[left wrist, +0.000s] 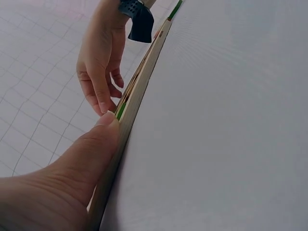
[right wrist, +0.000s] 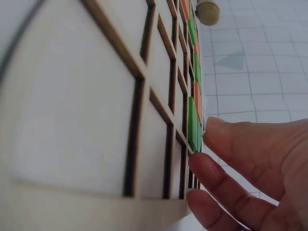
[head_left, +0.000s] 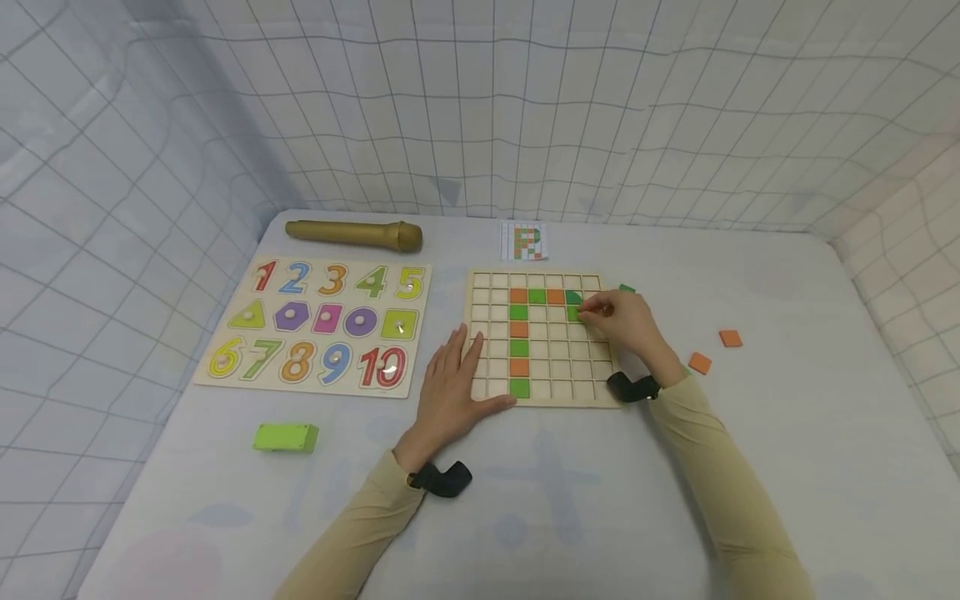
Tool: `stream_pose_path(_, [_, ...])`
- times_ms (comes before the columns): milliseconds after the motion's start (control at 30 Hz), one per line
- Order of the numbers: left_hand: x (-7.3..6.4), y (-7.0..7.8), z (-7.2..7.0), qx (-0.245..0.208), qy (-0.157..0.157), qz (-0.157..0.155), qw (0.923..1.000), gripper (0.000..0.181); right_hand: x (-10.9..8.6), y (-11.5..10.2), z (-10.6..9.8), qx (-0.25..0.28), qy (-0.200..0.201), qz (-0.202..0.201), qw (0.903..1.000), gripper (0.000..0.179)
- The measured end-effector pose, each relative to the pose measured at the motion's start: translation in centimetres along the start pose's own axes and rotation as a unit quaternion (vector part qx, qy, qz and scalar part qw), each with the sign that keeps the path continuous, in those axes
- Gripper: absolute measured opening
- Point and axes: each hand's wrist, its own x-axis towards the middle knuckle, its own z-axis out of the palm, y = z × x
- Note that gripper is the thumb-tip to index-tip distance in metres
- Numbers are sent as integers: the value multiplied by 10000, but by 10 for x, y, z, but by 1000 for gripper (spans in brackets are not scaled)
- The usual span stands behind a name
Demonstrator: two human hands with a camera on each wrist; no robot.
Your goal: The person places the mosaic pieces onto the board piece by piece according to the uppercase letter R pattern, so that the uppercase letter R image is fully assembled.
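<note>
A wooden grid board lies flat on the table, with orange and green tiles forming a column and a top row. My right hand is at its upper right, thumb and fingertips pinching the edge of a green square tile. This tile sits just below a rounded green tile at the row's end. My left hand lies with spread fingers along the board's left and lower left edge. Its thumb rests on the front rim, near the lowest green tile.
A small pattern card lies behind the board. Left are a number puzzle, a gold microphone and a green block. Loose orange tiles lie right, and a green piece shows behind the right hand.
</note>
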Motion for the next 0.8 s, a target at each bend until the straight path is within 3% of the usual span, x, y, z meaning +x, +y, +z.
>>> stream_pose_path(300, [2,-4,-4,-146,-62,-43,9999,107,-13,7,-8,52,291,35,9996,19])
stream_pose_path(533, [3,-5,-3,-135,-33,-28,9999,107,-15,20,-18,-117,1038,-287,9941,22])
stream_pose_path(800, [2,-5,0,-64,-10,-33,10000,107,-8,32,-31,-271,1613,228,9863,28])
